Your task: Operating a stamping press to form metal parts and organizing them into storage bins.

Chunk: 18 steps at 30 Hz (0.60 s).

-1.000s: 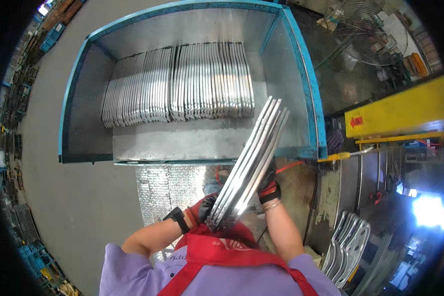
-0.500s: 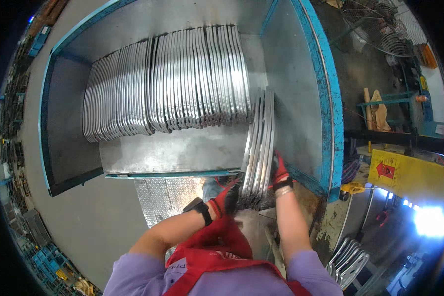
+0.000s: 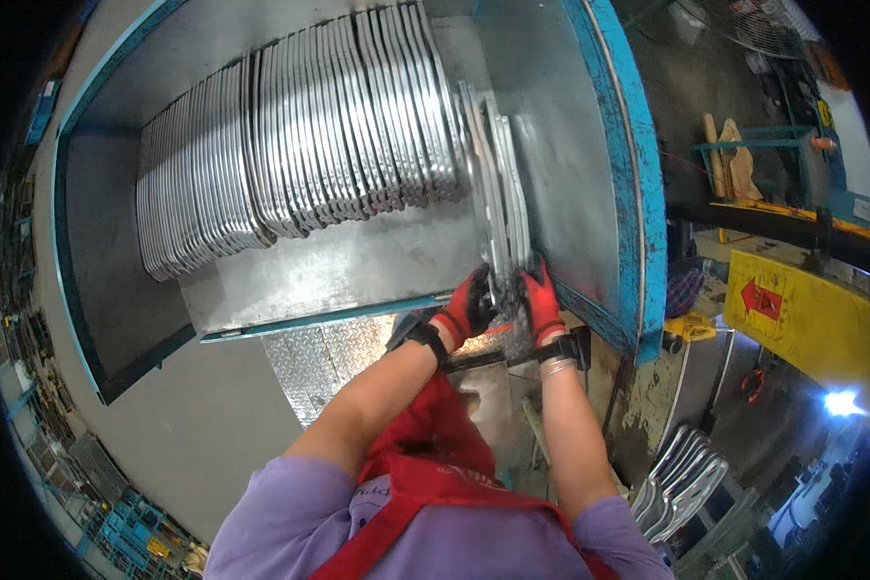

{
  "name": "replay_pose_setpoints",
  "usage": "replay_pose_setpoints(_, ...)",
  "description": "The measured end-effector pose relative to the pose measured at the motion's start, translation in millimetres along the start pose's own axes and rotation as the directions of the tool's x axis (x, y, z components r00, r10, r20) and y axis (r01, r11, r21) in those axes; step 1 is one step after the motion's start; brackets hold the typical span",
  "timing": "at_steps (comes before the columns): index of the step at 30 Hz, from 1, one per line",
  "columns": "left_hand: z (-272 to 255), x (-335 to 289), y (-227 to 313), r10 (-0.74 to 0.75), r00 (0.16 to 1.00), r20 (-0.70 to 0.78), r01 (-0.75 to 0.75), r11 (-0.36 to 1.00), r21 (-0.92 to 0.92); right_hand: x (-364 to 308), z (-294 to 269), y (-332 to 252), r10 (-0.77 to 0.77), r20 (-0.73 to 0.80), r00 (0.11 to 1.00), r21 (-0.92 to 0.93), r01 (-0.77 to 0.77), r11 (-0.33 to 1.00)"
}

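Several long, shiny metal strips [image 3: 498, 193] stand on edge in a bundle, tilted into the right side of a blue-rimmed metal bin [image 3: 652, 242]. My left hand [image 3: 469, 307], in a red and black glove, grips the near end of the bundle from the left. On the opposite side my gloved right hand [image 3: 541, 298] presses its fingers around the same end. Left of the bundle, a long row of similar curved metal strips [image 3: 309, 126] is packed tightly in the bin. The bundle's far end lies close beside the last strip of that row.
The bin's low front edge [image 3: 329, 321] lies near my forearms. A tread-plate surface [image 3: 309, 372] is below it. To the right are a yellow panel [image 3: 802, 314] with a red arrow mark, a fan [image 3: 744, 24], and more shaped metal pieces [image 3: 681, 483] in a stack.
Both hands have carried the bundle of metal strips forward, deeper into the bin beside the row. My view has also shifted a little, so the bin appears higher and turned.
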State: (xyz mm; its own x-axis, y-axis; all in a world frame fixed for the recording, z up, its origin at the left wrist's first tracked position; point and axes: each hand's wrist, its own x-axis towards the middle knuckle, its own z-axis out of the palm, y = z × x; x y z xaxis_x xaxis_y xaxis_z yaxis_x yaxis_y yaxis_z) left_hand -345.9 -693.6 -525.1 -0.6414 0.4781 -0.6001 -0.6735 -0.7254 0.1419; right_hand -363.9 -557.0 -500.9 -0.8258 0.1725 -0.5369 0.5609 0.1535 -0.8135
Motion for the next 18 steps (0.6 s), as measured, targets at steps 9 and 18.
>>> replay_pose_setpoints(9,-20.1,-22.9,-34.0,-0.362,0.899,-0.246,0.234,0.872,-0.429,-57.8,-15.4,79.0,0.378,0.079,0.923,0.464,-0.37,0.805)
replay_pose_setpoints(18,21.9,-12.3,-13.4,-0.322,0.934,0.153,0.351,0.758,-0.55,-47.2,-25.0,51.8,0.167,0.088,0.982,-0.353,-0.126,0.927)
